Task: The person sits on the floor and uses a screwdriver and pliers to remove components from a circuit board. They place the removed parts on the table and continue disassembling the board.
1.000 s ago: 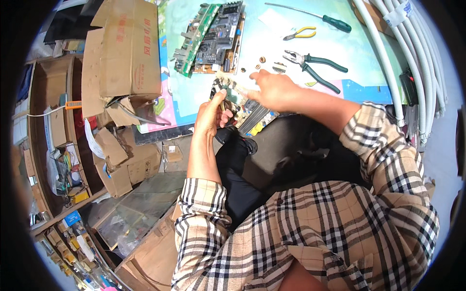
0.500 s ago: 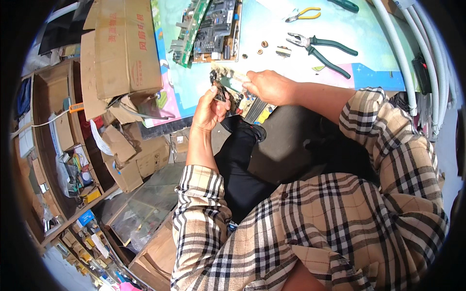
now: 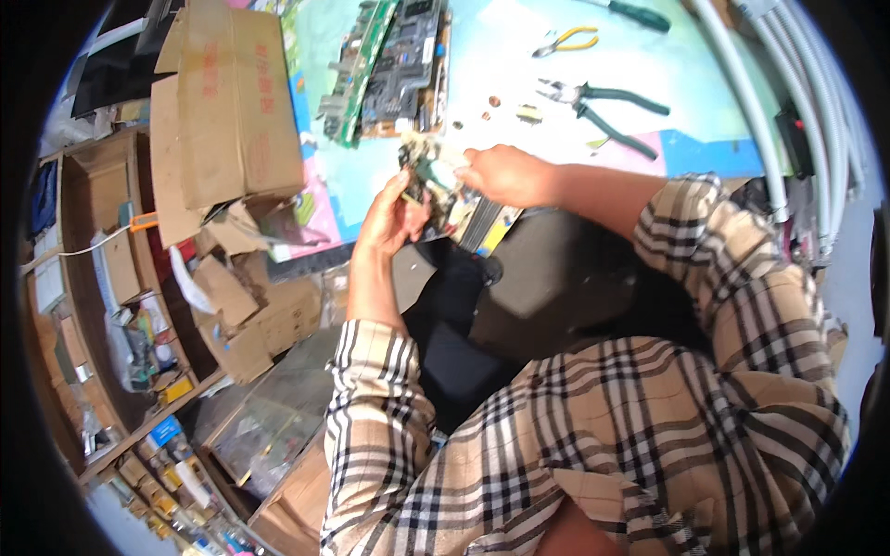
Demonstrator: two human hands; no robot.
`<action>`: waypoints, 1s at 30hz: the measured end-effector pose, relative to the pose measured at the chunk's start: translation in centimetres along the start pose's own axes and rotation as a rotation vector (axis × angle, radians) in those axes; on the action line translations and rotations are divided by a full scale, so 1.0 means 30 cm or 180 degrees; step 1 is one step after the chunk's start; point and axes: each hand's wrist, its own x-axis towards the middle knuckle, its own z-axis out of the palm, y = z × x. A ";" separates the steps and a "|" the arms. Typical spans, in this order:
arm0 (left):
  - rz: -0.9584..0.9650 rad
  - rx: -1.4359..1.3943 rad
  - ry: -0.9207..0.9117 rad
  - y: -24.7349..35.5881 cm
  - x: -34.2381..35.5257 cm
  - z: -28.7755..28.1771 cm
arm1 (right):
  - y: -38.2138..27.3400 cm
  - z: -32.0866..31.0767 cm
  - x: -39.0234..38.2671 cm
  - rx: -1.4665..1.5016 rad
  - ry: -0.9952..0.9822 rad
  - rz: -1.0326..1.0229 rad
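Both hands are on a circuit board assembly [image 3: 484,225] with cream connectors, dark components and a finned heatsink, at the table's front edge. My left hand [image 3: 394,208] is closed round its left end, thumb upward. My right hand [image 3: 508,174] grips its upper right part with curled fingers. Just beyond lie a green board [image 3: 355,69] and a dark component board [image 3: 403,69]. To the right are pliers with green handles [image 3: 616,95], small yellow-handled cutters [image 3: 565,44], a screwdriver [image 3: 644,16] and several small loose parts [image 3: 529,113]. The picture is slightly blurred.
The pale mat on the table [image 3: 501,56] has pink and blue borders. A large cardboard box [image 3: 236,111] stands at its left, with torn cartons [image 3: 260,315] below and wooden shelving [image 3: 102,185] beyond. Pale flexible conduits [image 3: 742,111] line the right side.
My right hand's index finger, stretched toward the small parts a second ago, is now curled on the board. The board is still in both hands; the view has shifted slightly.
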 end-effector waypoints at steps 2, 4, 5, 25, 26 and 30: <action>-0.0229 0.0137 0.0563 0.037 -0.002 0.066 | 0.027 -0.067 0.024 -0.0488 -0.0274 0.0215; -0.0255 0.0143 0.0538 0.042 -0.009 0.068 | 0.058 -0.202 0.036 -0.0560 0.0103 0.0221; -0.0320 0.0185 0.0508 0.046 0.006 0.077 | 0.092 -0.295 0.024 -0.0527 0.0570 0.0133; -0.0671 -0.0477 0.0184 0.109 -0.021 -0.018 | 0.373 -0.636 -0.290 -0.2012 0.1477 0.0769; -0.0653 -0.0538 0.0167 0.103 -0.024 -0.025 | 0.258 -0.628 -0.319 -0.1764 0.1328 0.0678; -0.0678 -0.0662 0.0141 0.078 -0.033 -0.056 | 0.053 -0.546 -0.410 -0.0867 0.1081 -0.0276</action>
